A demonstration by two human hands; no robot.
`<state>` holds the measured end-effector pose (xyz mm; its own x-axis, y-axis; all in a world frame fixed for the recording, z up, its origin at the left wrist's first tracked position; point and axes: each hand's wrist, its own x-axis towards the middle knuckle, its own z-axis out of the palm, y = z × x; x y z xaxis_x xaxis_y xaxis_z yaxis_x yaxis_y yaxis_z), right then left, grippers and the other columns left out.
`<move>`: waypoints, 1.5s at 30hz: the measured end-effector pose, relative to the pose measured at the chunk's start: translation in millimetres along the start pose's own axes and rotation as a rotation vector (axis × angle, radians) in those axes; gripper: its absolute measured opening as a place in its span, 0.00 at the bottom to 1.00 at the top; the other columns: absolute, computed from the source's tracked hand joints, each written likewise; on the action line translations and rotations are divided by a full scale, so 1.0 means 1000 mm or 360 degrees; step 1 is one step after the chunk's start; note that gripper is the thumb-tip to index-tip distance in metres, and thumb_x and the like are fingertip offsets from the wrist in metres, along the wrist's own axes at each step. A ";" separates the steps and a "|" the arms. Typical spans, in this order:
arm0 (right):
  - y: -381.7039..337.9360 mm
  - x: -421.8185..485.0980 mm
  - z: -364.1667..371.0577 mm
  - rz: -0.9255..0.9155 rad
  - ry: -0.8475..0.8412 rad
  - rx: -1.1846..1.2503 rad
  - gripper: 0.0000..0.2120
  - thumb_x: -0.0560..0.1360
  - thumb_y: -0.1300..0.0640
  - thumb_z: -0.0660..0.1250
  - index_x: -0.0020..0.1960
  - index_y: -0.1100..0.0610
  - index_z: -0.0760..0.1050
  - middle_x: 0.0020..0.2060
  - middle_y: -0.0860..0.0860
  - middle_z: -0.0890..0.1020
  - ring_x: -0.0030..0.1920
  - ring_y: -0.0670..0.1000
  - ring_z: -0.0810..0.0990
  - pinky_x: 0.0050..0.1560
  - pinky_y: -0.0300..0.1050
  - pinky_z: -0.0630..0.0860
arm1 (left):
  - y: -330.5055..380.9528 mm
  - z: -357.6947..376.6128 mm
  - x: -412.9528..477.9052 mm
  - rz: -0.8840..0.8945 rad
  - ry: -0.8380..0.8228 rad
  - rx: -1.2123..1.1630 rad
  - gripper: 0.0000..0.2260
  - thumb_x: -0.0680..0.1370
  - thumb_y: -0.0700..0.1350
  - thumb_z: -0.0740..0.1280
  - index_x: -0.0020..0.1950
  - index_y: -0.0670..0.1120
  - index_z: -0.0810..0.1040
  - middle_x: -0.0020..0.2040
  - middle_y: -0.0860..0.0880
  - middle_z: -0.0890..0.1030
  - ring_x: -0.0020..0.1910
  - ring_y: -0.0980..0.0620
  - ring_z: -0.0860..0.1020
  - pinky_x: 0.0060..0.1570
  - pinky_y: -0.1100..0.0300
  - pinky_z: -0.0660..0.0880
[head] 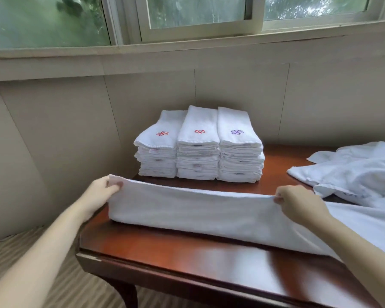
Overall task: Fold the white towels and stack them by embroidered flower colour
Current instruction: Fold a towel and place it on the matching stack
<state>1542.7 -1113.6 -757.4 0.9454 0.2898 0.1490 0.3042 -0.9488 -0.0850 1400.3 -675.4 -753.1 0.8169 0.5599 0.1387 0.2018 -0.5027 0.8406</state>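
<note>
White terry, soft and limp: the towel (187, 212) lies lengthwise across the near half of the counter (176, 252), with its far long edge lifted into a ridge. The left hand (102, 190) pinches the left corner of that edge. The right hand (298, 202) pinches the same edge further along, fingers curled over it. Past the right hand the cloth runs on flat toward the right.

It looks light and will likely sag wherever it is not held, so the edge and corners seem the places to grip, with the hands well apart to keep the fold straight. No flower shows on it, so which stack it belongs to cannot be told.

Behind it, by the wall, three stacks stand side by side, touching: the left stack (158, 156) topped by a red flower, the middle stack (198, 156) by a red-orange one, the right stack (240, 156) by a purple one. Each holds several folded towels — too closely layered to count. To the right lies one loose pile (356, 172) of unfolded towels, number unclear.
</note>
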 end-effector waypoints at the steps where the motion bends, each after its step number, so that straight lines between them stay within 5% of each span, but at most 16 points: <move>1: 0.001 0.016 0.003 0.0008 0.0009 0.0020 0.08 0.79 0.53 0.59 0.41 0.49 0.68 0.48 0.51 0.79 0.47 0.55 0.77 0.38 0.43 0.68 | -0.002 0.013 0.012 -0.0085 0.0042 -0.0035 0.08 0.79 0.35 0.62 0.52 0.40 0.80 0.48 0.43 0.82 0.42 0.51 0.76 0.40 0.60 0.72; 5: -0.002 0.062 0.037 0.0015 -0.0279 -0.0008 0.11 0.80 0.53 0.55 0.40 0.51 0.67 0.51 0.52 0.79 0.50 0.55 0.78 0.44 0.45 0.72 | -0.020 0.054 0.048 -0.0317 0.0087 0.0464 0.12 0.82 0.44 0.59 0.55 0.36 0.75 0.58 0.36 0.77 0.56 0.40 0.76 0.53 0.53 0.70; 10: -0.002 0.085 0.074 0.0160 -0.0177 -0.0152 0.13 0.80 0.54 0.50 0.54 0.52 0.73 0.53 0.50 0.80 0.52 0.53 0.78 0.43 0.46 0.68 | -0.034 0.078 0.066 -0.0290 0.0250 0.0947 0.10 0.81 0.49 0.55 0.45 0.45 0.66 0.55 0.41 0.78 0.53 0.38 0.75 0.45 0.54 0.68; 14: 0.000 0.096 0.073 0.0199 -0.0256 -0.0113 0.15 0.80 0.52 0.50 0.54 0.51 0.75 0.54 0.50 0.79 0.47 0.53 0.75 0.44 0.46 0.68 | -0.037 0.086 0.072 -0.0198 0.0380 0.1111 0.10 0.82 0.49 0.53 0.45 0.45 0.64 0.53 0.41 0.78 0.51 0.38 0.75 0.44 0.53 0.66; 19: -0.002 0.094 0.069 0.0258 -0.0308 0.0043 0.11 0.79 0.49 0.53 0.48 0.52 0.72 0.52 0.51 0.78 0.45 0.54 0.73 0.45 0.47 0.70 | -0.016 0.098 0.078 -0.0270 0.0261 0.1529 0.07 0.81 0.41 0.54 0.57 0.45 0.68 0.57 0.43 0.78 0.56 0.41 0.77 0.46 0.52 0.71; 23: 0.006 0.078 0.063 0.0355 -0.0164 0.0097 0.15 0.76 0.38 0.57 0.45 0.51 0.66 0.47 0.48 0.76 0.46 0.54 0.73 0.43 0.46 0.69 | 0.021 0.127 0.067 -0.0153 0.0250 0.2040 0.18 0.77 0.41 0.63 0.65 0.48 0.65 0.63 0.46 0.72 0.62 0.46 0.71 0.56 0.53 0.70; 29: 0.069 0.035 0.044 0.0481 -0.0189 0.0144 0.12 0.74 0.42 0.62 0.45 0.51 0.70 0.52 0.48 0.77 0.50 0.52 0.75 0.42 0.45 0.70 | 0.092 0.261 -0.003 0.0177 -0.0443 0.1268 0.18 0.80 0.56 0.56 0.67 0.49 0.67 0.67 0.46 0.68 0.67 0.44 0.65 0.61 0.48 0.65; 31: 0.090 0.019 0.029 0.0496 -0.0275 0.0091 0.12 0.74 0.46 0.63 0.51 0.52 0.73 0.55 0.48 0.78 0.56 0.52 0.76 0.44 0.44 0.71 | 0.111 0.298 -0.031 0.0284 -0.0556 0.1207 0.21 0.79 0.60 0.53 0.68 0.51 0.66 0.69 0.48 0.67 0.70 0.45 0.62 0.65 0.46 0.61; 33: 0.106 0.003 0.012 0.0438 -0.0433 -0.0002 0.06 0.74 0.51 0.62 0.47 0.53 0.73 0.54 0.50 0.78 0.56 0.53 0.76 0.45 0.44 0.72 | 0.123 0.321 -0.049 0.0324 -0.0626 0.1201 0.24 0.80 0.61 0.51 0.74 0.52 0.61 0.75 0.48 0.61 0.75 0.44 0.54 0.69 0.42 0.55; 36: 0.122 -0.019 -0.012 0.0341 -0.0707 -0.0021 0.09 0.72 0.63 0.58 0.34 0.55 0.66 0.46 0.54 0.79 0.46 0.54 0.78 0.39 0.42 0.70 | 0.124 0.332 -0.059 0.0371 -0.0688 0.1224 0.26 0.80 0.62 0.48 0.77 0.55 0.54 0.79 0.50 0.52 0.77 0.45 0.46 0.72 0.40 0.49; 39: 0.141 -0.038 -0.029 0.0380 -0.0957 0.0068 0.11 0.68 0.67 0.57 0.32 0.55 0.62 0.30 0.50 0.69 0.30 0.49 0.68 0.26 0.37 0.65 | 0.116 0.329 -0.061 0.0466 -0.0771 0.1202 0.26 0.80 0.62 0.48 0.77 0.58 0.53 0.79 0.51 0.50 0.78 0.48 0.46 0.72 0.42 0.46; 43: 0.182 -0.056 -0.038 0.0586 -0.0870 -0.0129 0.12 0.72 0.67 0.57 0.32 0.56 0.64 0.30 0.50 0.69 0.38 0.52 0.73 0.32 0.37 0.68 | 0.113 0.326 -0.062 0.0504 -0.0799 0.1192 0.26 0.79 0.63 0.48 0.77 0.60 0.52 0.79 0.53 0.50 0.78 0.49 0.46 0.73 0.44 0.45; 45: 0.206 -0.065 -0.037 0.0750 -0.0819 -0.0018 0.09 0.73 0.67 0.57 0.35 0.59 0.68 0.30 0.51 0.74 0.31 0.52 0.76 0.33 0.39 0.71 | 0.116 0.327 -0.063 0.0479 -0.0796 0.1178 0.25 0.79 0.63 0.49 0.76 0.60 0.53 0.79 0.53 0.51 0.78 0.49 0.46 0.72 0.44 0.45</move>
<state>1539.5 -1332.3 -748.6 0.9123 -0.1332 -0.3873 -0.1507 -0.9885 -0.0152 1549.1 -984.1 -835.0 0.9930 0.0768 -0.0894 0.0961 -0.9670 0.2359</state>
